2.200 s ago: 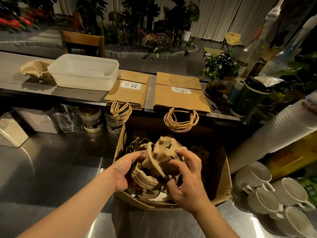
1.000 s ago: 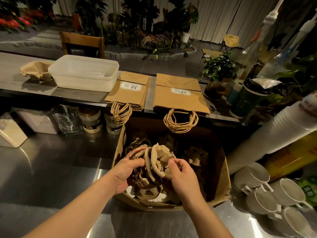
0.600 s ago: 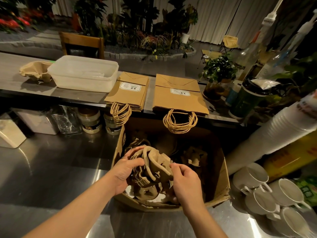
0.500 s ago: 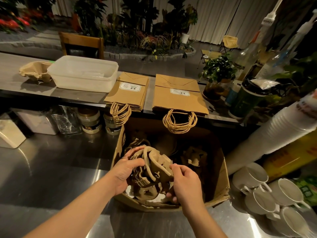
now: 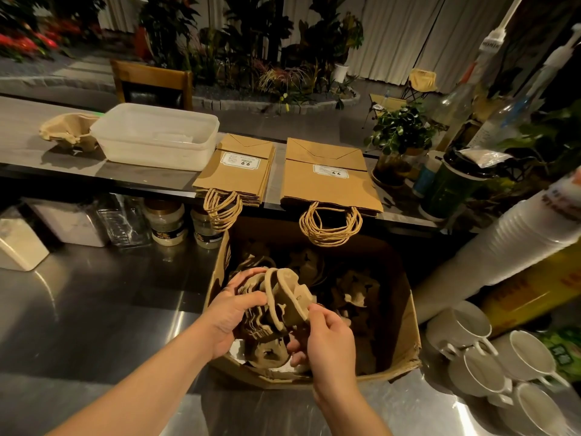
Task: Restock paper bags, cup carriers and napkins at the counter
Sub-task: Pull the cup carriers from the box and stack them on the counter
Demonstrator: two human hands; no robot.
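Left hand: we are curling our left hand [image 5: 231, 313] round the side of a stack of cup carriers [image 5: 279, 303], fingers over its top edge.
Right hand: our right hand [image 5: 327, 336] is pinching the near edge of the same stack.
Cup carriers: they are sitting tilted inside the cardboard box [image 5: 405, 338] on the steel worktop [image 5: 103, 309].
Paper bags: two piles [image 5: 239, 171] [image 5: 327, 180] are lying flat on the counter [image 5: 25, 133], handles hanging over its edge.
Beside them: a plastic tub [image 5: 157, 136] and another cup carrier [image 5: 67, 133].

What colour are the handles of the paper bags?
The handles are light tan twisted cord, shown in the head view.
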